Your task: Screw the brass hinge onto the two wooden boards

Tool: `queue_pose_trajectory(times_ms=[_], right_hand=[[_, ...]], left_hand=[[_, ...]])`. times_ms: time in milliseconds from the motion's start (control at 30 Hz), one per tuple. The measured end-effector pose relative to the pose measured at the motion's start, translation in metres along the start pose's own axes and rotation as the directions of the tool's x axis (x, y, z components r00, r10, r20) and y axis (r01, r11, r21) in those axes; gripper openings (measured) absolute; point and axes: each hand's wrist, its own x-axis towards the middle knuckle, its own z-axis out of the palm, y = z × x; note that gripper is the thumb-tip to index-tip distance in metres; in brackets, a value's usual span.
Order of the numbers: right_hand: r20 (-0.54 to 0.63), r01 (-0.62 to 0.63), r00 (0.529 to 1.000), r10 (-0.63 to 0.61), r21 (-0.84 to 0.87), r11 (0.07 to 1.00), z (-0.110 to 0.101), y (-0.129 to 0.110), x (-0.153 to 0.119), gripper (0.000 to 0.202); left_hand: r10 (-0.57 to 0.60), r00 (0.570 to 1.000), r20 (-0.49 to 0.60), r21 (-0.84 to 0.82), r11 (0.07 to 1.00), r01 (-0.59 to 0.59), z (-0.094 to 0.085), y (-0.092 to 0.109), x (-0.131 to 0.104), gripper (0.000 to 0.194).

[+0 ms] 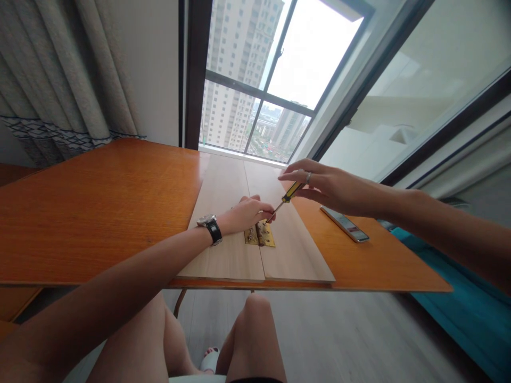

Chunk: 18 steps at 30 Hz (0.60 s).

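Note:
A screwdriver (293, 191) with a yellow and black handle is in my right hand (325, 185), fingers closed round the handle. Its shaft slants down to the left, and the tip reaches a brass hinge (266, 238). My left hand (251, 213) lies at the hinge's far edge, thumb and fingers pinched together by the screwdriver tip. What sits between those fingers is too small to make out. The hinge spans the seam between two pale wooden boards (293, 260), flat and side by side. Several small screws or holes show on its leaves.
Under the boards is an orange-brown wooden table (99, 213). A phone (345, 224) lies on it to the right, below my right forearm. The table's front edge runs just above my knees. Behind stands a window (259, 96), with a curtain (59, 69) at the left.

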Motion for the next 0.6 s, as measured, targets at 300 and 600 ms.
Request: queue_pose_trajectory(times_ms=[300,600], right_hand=[[-0.054,-0.138,0.989,0.137,-0.027,0.99,-0.0029,0.0035,-0.0085,0.031],[-0.184,-0.033,0.982,0.03,-0.016,0.999,0.001,0.0017,-0.0106,0.036]], left_hand=[[0.009,1.0,0.027,0.041,0.999,-0.01,0.0013,-0.0009,0.0016,0.03],[-0.039,0.998,0.043,0.066,0.997,0.036,0.001,-0.0051,0.0031,0.03]])
